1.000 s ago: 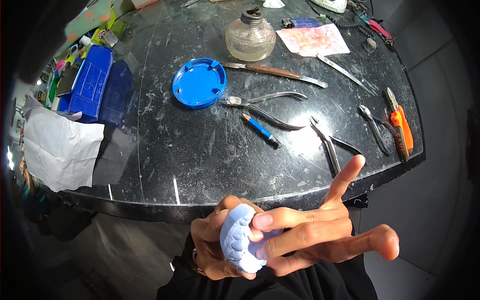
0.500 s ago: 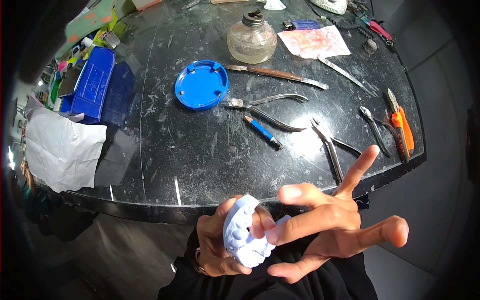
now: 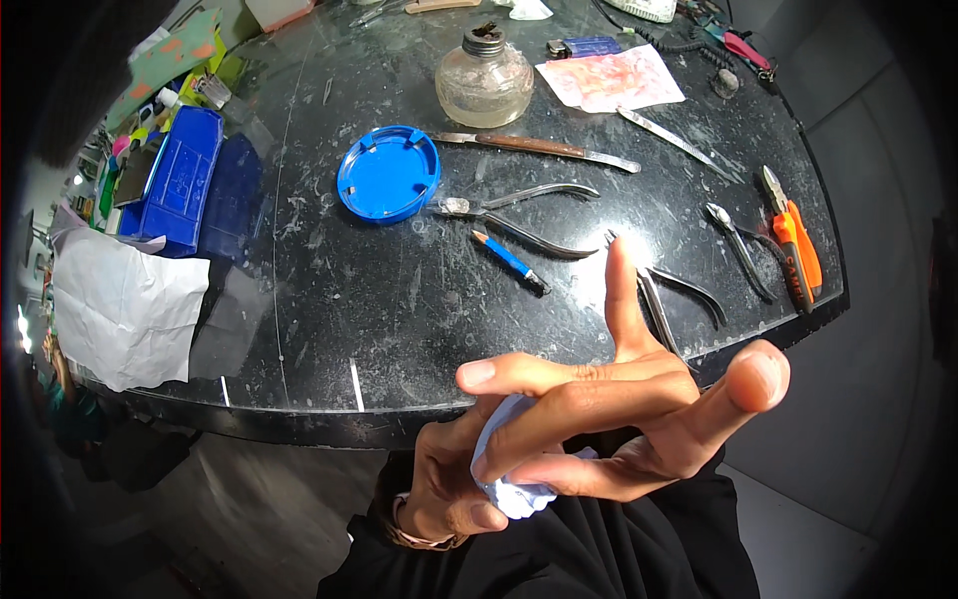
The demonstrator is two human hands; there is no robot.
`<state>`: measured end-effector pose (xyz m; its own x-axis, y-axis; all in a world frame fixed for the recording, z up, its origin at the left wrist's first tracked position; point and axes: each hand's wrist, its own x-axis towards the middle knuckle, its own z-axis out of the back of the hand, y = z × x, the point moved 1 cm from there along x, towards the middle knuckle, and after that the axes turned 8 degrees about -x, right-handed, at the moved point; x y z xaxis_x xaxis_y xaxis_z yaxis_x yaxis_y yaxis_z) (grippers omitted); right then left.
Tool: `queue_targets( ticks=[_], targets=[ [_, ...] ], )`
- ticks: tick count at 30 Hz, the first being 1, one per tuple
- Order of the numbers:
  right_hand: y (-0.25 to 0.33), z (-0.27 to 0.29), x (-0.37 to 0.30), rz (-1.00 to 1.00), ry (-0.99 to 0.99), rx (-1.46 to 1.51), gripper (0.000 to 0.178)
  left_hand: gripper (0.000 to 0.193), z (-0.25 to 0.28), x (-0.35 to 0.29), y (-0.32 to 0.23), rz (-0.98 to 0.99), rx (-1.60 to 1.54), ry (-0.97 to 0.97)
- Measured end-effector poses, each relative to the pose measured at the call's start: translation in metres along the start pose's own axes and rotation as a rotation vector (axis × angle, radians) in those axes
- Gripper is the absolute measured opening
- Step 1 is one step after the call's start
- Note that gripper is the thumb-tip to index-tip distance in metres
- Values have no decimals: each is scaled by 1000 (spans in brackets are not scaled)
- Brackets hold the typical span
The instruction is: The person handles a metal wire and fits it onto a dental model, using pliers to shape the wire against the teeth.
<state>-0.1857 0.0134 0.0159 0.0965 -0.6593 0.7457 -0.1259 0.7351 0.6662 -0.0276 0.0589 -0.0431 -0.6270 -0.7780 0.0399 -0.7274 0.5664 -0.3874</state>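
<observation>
A pale blue dental cast [image 3: 526, 499] with moulded teeth is in my left hand [image 3: 439, 479], above my lap just off the table's front edge. The fingers of that hand wrap round its left side. Over it reaches my right hand [image 3: 639, 409], its fingers stretched and spread apart. One long finger and the thumb of that hand lie across the cast, seeming to touch it and covering most of it. Another finger points up toward a pair of metal pliers [image 3: 654, 304] on the table.
The dark table [image 3: 329, 309] bears a blue round lid [image 3: 389, 175], a glass spirit lamp [image 3: 486, 85], a brown-handled knife [image 3: 529, 146], a blue pencil [image 3: 511, 262], silver pliers [image 3: 534, 235], small cutters [image 3: 738, 250] and orange-handled pliers [image 3: 795, 245]. A blue bin [image 3: 180, 185] and white paper [image 3: 130, 309] are at left.
My right hand has moved left over the cast, with its thumb now against it. The cast has turned and is more covered. The view has shifted slightly.
</observation>
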Motion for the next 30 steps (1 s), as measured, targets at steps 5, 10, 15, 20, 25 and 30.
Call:
queue_targets(
  ticks=[5, 10, 15, 20, 25, 30],
  targets=[
    [8, 11, 9, -19, 212, -192, 71, 81, 3, 5, 5, -29, -23, 99],
    [8, 24, 21, 9, 604, -472, 103, 80, 0, 7, 3, -40, -19, 159],
    [11, 24, 21, -118, 667, -421, 94, 74, -12, 10, 1, -6, -71, 56],
    [8, 25, 10, -27, 340, -255, 88, 73, -22, 16, -4, -51, -69, 23],
    [7, 14, -1, -95, 161, -131, 73, 72, -18, 9, -7, 23, -63, 33],
    [3, 10, -3, -54, 101, -218, 78, 71, -15, 11, -7, 41, -35, 0]
  ],
)
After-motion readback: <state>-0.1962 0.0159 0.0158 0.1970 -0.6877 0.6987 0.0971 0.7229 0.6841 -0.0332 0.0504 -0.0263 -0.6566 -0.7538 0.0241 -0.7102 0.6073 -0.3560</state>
